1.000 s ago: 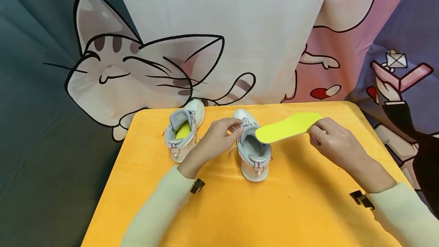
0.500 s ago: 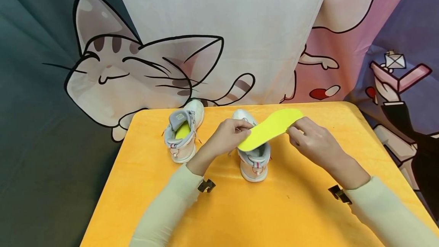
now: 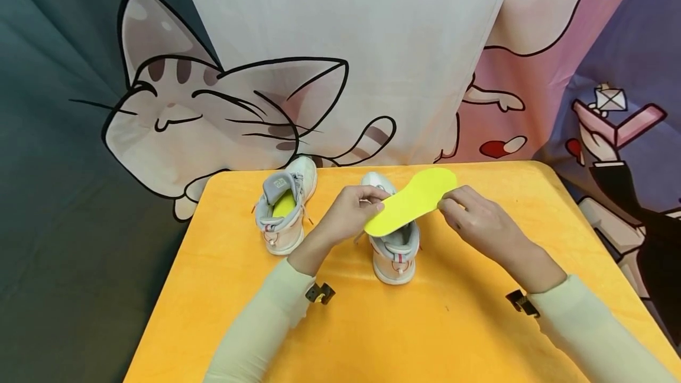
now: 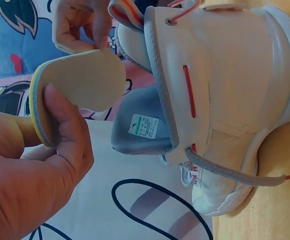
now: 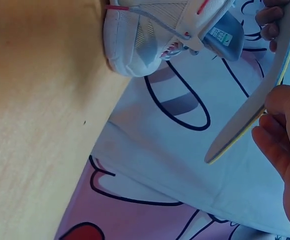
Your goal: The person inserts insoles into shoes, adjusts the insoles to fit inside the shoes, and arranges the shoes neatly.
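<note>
Pinching the yellow insole (image 3: 412,203) in the curled, nearly closed fingers (image 4: 67,117) of your left hand (image 3: 351,211) and right hand (image 3: 479,214), you hold it above the rightmost white sneaker (image 3: 393,259) on the bench (image 3: 425,336).

The left hand (image 3: 348,211) and right hand (image 3: 481,217) pinched a flat neon-yellow insole (image 3: 414,201); below them stood a whitish lace-up shoe (image 3: 394,262).

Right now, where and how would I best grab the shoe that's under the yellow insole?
Probably grip the shoe by its heel, coming from your near side and cupping both outer walls. It stands upright with that rounded heel facing you and exposed, while the yellow insole gets in the way from above.
</note>
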The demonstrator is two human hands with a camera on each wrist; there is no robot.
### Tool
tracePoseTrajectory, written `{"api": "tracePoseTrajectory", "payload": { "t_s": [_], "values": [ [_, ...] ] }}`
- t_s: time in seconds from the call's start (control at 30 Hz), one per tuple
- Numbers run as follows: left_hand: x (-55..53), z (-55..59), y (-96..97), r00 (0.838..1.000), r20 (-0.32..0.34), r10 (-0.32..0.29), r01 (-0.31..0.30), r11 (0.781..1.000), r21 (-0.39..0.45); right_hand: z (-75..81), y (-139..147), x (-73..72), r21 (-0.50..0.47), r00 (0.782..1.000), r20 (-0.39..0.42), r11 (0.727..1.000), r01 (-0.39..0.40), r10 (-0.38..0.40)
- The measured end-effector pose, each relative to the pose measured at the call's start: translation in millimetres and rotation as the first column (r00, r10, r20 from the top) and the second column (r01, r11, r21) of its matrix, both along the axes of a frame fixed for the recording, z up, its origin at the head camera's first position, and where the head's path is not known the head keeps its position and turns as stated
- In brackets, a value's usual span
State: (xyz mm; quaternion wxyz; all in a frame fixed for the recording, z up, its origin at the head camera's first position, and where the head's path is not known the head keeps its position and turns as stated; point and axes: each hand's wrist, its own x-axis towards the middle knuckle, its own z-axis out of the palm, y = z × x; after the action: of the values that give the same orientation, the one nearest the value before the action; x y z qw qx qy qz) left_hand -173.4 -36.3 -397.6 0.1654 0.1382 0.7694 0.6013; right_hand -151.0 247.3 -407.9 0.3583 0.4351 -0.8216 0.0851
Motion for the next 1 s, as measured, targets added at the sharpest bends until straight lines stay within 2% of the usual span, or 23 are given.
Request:
{"api": "tracePoseTrajectory", "payload": {
  "t_s": [0.1,0.17,0.2,0.23,0.27,0.3,0.37,0.4,0.47,0.53,0.6,0.63,0.67,0.73,0.83,0.93,1.0],
  "values": [
    [0.4,-0.1,-0.5,1.000,0.006,0.010,-0.010,1.000,0.011,-0.8,4,0.3,-0.039,0.996,0.083,0.998,0.049,-0.046],
    [0.8,-0.7,-1.3,1.000,0.007,0.013,-0.013,1.000,0.015,-1.1,7,1.9,-0.111,0.981,0.170,0.987,0.117,-0.097],
    [1.2,-0.9,-1.8,1.000,0.008,0.013,-0.014,1.000,0.020,-1.2,8,3.1,-0.157,0.965,0.232,0.974,0.164,-0.125],
    [1.8,-0.8,-2.4,1.000,0.009,0.015,-0.015,1.000,0.022,-1.3,9,4.5,-0.212,0.940,0.310,0.953,0.217,-0.145],
    [2.4,-0.8,-3.2,1.000,0.009,0.018,-0.018,1.000,0.024,-1.5,9,5.8,-0.274,0.906,0.395,0.921,0.277,-0.155],
    [3.0,-0.9,-4.0,1.000,0.009,0.021,-0.021,0.999,0.027,-1.7,9,7.0,-0.332,0.864,0.481,0.882,0.335,-0.147],
    [4.0,-1.1,-5.6,1.000,0.000,0.027,-0.027,0.999,0.034,-1.8,10,9.0,-0.406,0.758,0.646,0.799,0.444,-0.092],
    [4.7,-0.7,-6.3,1.000,-0.006,0.029,-0.029,0.999,0.035,-1.6,9,9.5,-0.439,0.698,0.715,0.760,0.479,-0.027],
    [5.4,-1.1,-7.6,0.999,-0.020,0.035,-0.035,0.999,0.037,-1.4,8,9.8,-0.493,0.563,0.813,0.691,0.529,0.149],
    [6.0,-1.4,-8.4,0.999,-0.035,0.037,-0.036,0.999,0.040,-1.5,6,9.6,-0.537,0.417,0.841,0.634,0.557,0.346],
    [6.7,-1.5,-8.8,0.998,-0.042,0.039,-0.038,0.998,0.041,-2.2,4,9.3,-0.570,0.277,0.809,0.573,0.589,0.519],
    [7.0,-1.4,-8.8,0.998,-0.047,0.040,-0.038,0.998,0.043,-2.9,2,9.4,-0.578,0.217,0.781,0.546,0.606,0.586],
    [7.5,-1.3,-8.8,0.998,-0.052,0.041,-0.039,0.998,0.045,-3.9,1,9.5,-0.580,0.167,0.757,0.532,0.617,0.631],
    [7.8,-1.3,-8.1,0.997,-0.064,0.043,-0.040,0.998,0.051,-5.7,-2,10.1,-0.582,0.081,0.709,0.515,0.630,0.701],
    [8.2,-2.1,-6.4,0.996,-0.079,0.045,-0.040,0.997,0.067,-8.0,-6,11.7,-0.587,-0.028,0.636,0.507,0.631,0.771],
    [9.5,-2.7,-4.0,0.995,-0.084,0.046,-0.039,0.996,0.080,-8.2,-13,12.2,-0.603,-0.113,0.557,0.494,0.627,0.823],
    [10.9,-2.9,-2.0,0.996,-0.081,0.046,-0.039,0.995,0.090,-7.7,-19,11.8,-0.609,-0.145,0.524,0.488,0.625,0.839]
  ]
}}
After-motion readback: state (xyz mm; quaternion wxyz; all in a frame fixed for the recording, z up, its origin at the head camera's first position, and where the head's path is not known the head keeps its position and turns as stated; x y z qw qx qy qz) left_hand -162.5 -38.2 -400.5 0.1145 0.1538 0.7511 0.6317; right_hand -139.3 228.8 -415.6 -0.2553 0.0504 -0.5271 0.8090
